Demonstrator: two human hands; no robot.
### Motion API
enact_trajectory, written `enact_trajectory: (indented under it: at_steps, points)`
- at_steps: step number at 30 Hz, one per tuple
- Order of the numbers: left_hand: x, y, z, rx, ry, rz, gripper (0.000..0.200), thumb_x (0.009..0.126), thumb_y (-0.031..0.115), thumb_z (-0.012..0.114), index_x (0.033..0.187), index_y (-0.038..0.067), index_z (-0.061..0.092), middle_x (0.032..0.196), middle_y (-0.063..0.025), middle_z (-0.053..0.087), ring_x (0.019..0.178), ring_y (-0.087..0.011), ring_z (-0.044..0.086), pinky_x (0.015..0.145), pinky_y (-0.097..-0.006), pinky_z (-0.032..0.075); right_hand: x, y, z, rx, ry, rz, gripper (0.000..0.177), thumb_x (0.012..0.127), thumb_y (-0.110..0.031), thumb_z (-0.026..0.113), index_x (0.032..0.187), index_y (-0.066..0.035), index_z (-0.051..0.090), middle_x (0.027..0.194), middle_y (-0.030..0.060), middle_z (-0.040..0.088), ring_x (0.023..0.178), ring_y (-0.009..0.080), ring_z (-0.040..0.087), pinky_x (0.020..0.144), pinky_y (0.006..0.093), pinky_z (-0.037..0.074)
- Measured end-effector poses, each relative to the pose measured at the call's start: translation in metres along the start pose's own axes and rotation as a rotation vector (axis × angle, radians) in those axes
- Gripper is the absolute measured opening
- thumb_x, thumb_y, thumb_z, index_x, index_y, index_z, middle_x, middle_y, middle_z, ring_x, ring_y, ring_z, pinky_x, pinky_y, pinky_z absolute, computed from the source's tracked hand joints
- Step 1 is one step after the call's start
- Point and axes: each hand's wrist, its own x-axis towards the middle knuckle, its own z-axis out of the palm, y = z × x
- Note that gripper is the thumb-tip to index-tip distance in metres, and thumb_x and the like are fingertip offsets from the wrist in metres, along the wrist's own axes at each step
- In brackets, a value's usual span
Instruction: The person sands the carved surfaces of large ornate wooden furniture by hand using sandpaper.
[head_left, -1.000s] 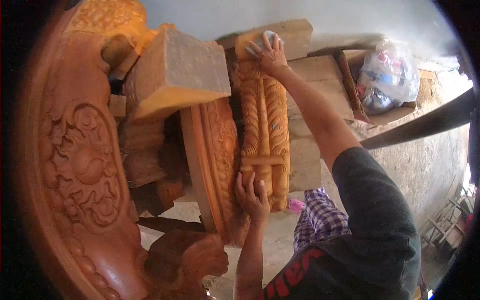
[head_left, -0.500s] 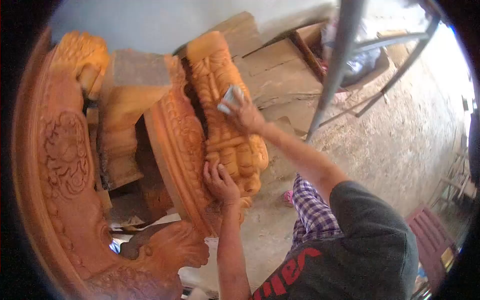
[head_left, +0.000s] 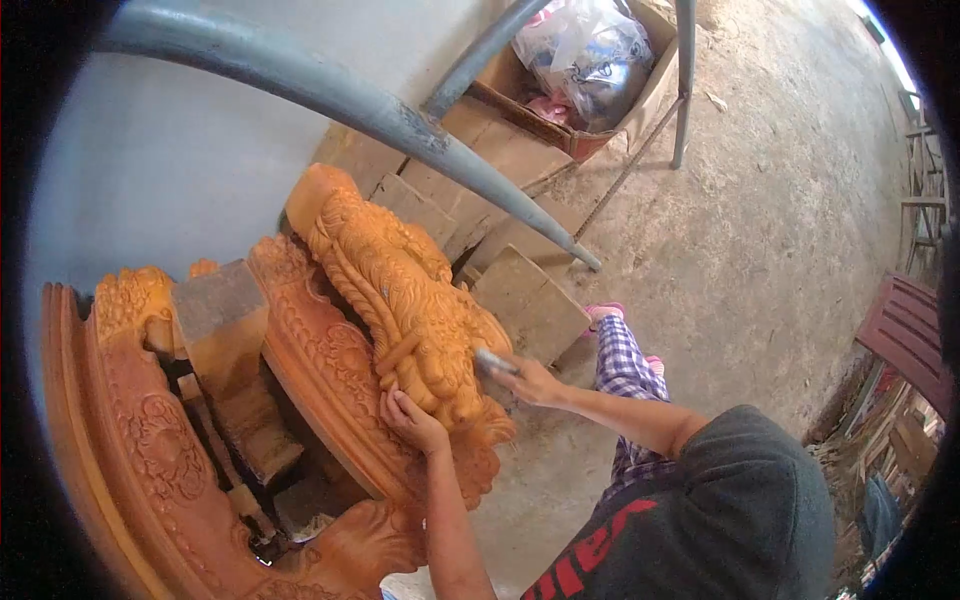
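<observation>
An orange-brown carved wooden furniture piece, thick with raised figures and scrollwork, slants from the wall toward me. My right hand is closed round a grey, folded piece that looks like sandpaper, and its tip touches the right side of the carving low down. My left hand lies against the carving's lower left side, fingers laid on the wood and none visibly wrapped round it. Directly left of that hand runs a redder carved rail.
A long curved carved panel and a plain wooden block stand at left. Grey metal tubes cross above the carving. Behind are a cardboard box with plastic bags and wooden boards. A maroon plastic chair stands at right.
The view has shifted, bringing the metal tubes across the top. My right hand has moved down the carving with the grey piece, nearer my left hand, which stays against the wood.
</observation>
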Motion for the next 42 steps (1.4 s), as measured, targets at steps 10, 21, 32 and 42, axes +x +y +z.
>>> enact_trajectory:
  at_steps: [10,21,32,42]
  points:
    - [-0.001,0.005,0.002,0.0,0.022,-0.093,0.048,0.104,0.035,0.037,0.125,-0.003,0.058,0.139,-0.0265,0.042,0.13,-0.0378,0.041,0.108,-0.0465,0.033,0.244,-0.151,0.002,-0.555,0.446,-0.803,0.053,0.099,-0.036,0.052,0.148,-0.018,0.039,0.141,0.0295,0.043,0.13,0.0459,0.043,0.108,0.0477,0.037]
    - [-0.002,0.002,-0.007,-0.036,0.049,-0.029,0.037,0.102,0.028,0.045,0.122,0.0,0.06,0.138,-0.0266,0.043,0.128,-0.0398,0.043,0.107,-0.0487,0.034,0.136,-0.116,-0.038,-0.964,0.111,-0.408,0.043,0.086,-0.008,0.066,0.128,-0.012,0.061,0.112,0.0166,0.067,0.102,0.0366,0.065,0.086,0.0451,0.052]
    - [0.002,-0.001,-0.008,-0.008,0.055,-0.043,0.04,0.104,0.03,0.042,0.122,-0.001,0.059,0.141,-0.0251,0.041,0.131,-0.0411,0.04,0.109,-0.0486,0.032,0.177,-0.178,-0.018,-0.825,0.676,-0.852,0.033,0.085,-0.001,0.061,0.117,-0.007,0.064,0.096,0.0197,0.068,0.09,0.0361,0.067,0.075,0.0425,0.054]
    - [0.001,0.001,-0.007,-0.045,0.13,-0.051,0.034,0.1,0.028,0.049,0.116,0.001,0.063,0.136,-0.0239,0.047,0.125,-0.0402,0.046,0.105,-0.0489,0.036,0.186,-0.154,-0.003,-0.971,0.328,-0.693,0.037,0.084,-0.007,0.065,0.121,-0.008,0.061,0.101,0.0194,0.066,0.096,0.0411,0.064,0.082,0.0464,0.052]
